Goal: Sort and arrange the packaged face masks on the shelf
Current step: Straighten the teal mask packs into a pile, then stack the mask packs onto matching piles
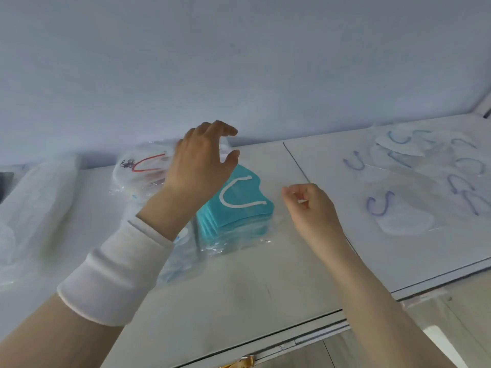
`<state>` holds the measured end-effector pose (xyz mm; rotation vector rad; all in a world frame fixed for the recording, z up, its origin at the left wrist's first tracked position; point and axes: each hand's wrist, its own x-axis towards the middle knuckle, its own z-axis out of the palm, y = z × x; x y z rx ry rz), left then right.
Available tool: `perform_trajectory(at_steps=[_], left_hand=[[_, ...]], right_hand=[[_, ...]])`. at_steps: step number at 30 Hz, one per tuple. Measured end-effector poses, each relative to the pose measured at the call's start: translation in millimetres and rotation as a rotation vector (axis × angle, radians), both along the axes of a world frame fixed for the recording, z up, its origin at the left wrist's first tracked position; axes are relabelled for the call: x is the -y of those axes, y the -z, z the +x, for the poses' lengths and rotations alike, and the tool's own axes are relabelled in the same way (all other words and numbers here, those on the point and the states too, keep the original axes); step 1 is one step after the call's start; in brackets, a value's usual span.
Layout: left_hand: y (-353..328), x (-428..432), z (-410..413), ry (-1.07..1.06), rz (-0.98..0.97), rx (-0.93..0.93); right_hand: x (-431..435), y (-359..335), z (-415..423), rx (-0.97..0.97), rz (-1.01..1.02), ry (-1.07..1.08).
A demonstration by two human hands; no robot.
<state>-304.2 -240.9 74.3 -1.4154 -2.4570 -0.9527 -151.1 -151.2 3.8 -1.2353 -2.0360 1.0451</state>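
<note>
L hand [202,160]: fingers spread wide, palm down, holding nothing. It hovers over the packs; can't tell if it touches them. R hand [310,205]: fingers loosely curled, thumb close to forefinger; can't tell whether it pinches any film. White stretchy sleeve [119,274] on L forearm; R forearm bare.

Counts, all on the white flat shelf top [239,301]:
- 1 stack of teal flat masks w/ white ear loop [239,205], inside a clear plastic wrap. It lies btwn the two hands, its far-left corner hidden under L hand, its wrap edge near R hand's fingertips.
- 1 clear bag of round white masks w/ red ear loops [140,168], just beyond and to the left of L hand, partly hidden behind it. No. of masks inside can't be told.
- 1 pale blue mask pack in clear film [178,264], under L wrist and forearm, touching the teal stack's near-left side.
- Several white masks w/ blue-purple ear loops [406,221], in clear packets, spread loosely well to the right of R hand. They overlap, so exact no. unclear; approx. nine loops show.
- 1 large translucent white plastic bag [39,203], far to the left of L hand; contents not visible.

A thin dark seam [295,160] in the shelf runs just beyond R hand, btwn the teal stack and the blue-loop lot.
</note>
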Motion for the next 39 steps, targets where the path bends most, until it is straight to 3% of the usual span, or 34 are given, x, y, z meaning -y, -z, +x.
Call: perform_trajectory(at_steps=[4, 8, 14, 20, 22, 25, 28, 30, 32, 36, 39], left_hand=[[1.6, -38.4, 46.2, 0.181, 0.029, 0.054], [30.8, -95.1, 102.6, 0.281, -0.167, 0.123], [80.5, -168.3, 175.1, 0.129, -0.466, 0.21], [101.1, -193.3, 202.1, -0.047, -0.477, 0.339], [93.3, -189.6, 208.1, -0.001, -0.439, 0.445], [69.7, -177.6, 218.7, 0.157, -0.232, 0.554], [45.5, -170.1, 231.6, 0.316, 0.026, 0.426], [36.9, -173.1, 236.4, 0.43, 0.164, 0.186], [38.0, -182.6, 236.8, 0.55, 0.26, -0.057], [51.7, -208.0, 237.0, 0.66, 0.287, -0.332], [62.7, -219.5, 227.8, 0.541, 0.199, -0.255]], right_hand=[[-30.4, 0.6, 39.5, 0.028, 0.116, 0.046], [-72.7, 0.3, 104.1, 0.118, 0.175, 0.08], [-149.4, 12.6, 198.5, 0.173, 0.152, 0.044], [-190.9, 33.4, 227.9, 0.184, 0.115, -0.182], [-197.5, 33.1, 231.3, 0.156, 0.098, -0.227], [-204.9, 20.5, 241.7, 0.006, -0.023, -0.207], [-214.5, -5.3, 252.3, -0.235, -0.369, -0.085], [-224.1, -19.8, 257.2, -0.436, -0.734, -0.093], [-229.4, -30.9, 263.2, -0.512, -0.96, -0.155], [-241.1, -35.0, 266.9, -0.476, -0.908, -0.195], [-260.2, -31.1, 272.0, -0.546, -0.777, -0.073]])
